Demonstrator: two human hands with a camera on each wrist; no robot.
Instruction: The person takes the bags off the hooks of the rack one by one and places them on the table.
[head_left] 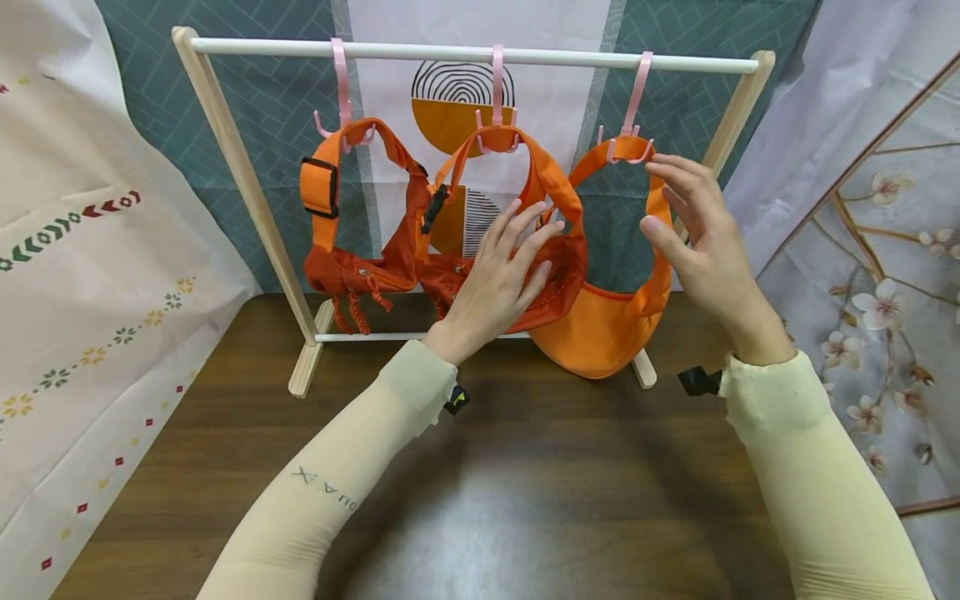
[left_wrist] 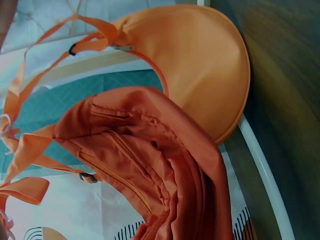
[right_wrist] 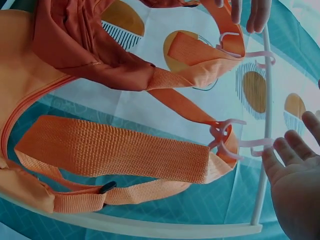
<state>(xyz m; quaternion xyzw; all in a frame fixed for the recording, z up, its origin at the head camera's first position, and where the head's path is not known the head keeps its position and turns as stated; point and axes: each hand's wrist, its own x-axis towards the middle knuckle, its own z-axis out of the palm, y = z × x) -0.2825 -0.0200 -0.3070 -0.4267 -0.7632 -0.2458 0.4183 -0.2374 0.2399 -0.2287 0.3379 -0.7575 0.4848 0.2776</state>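
Three orange bags hang by their straps from pink hooks on a rack. My left hand [head_left: 495, 271], fingers spread, is in front of the middle dark-orange waist bag [head_left: 558, 279] and overlaps it in the head view. My right hand [head_left: 701, 229] is raised beside the strap [head_left: 658, 208] of the lighter orange crescent bag [head_left: 592, 333], thumb apart from the fingers, nothing between them. In the right wrist view, the right hand's fingertips lie close to a pink hook [right_wrist: 227, 139]. The left wrist view shows the middle bag's zippers and folds from near.
The rack has a white top bar [head_left: 420, 52] and wooden legs [head_left: 247, 183]. At its left hangs another dark-orange bag [head_left: 367, 273] with a buckle and braided pulls. Below is a brown wooden table [head_left: 525, 467]. Patterned cloths [head_left: 90, 275] stand at the sides and back.
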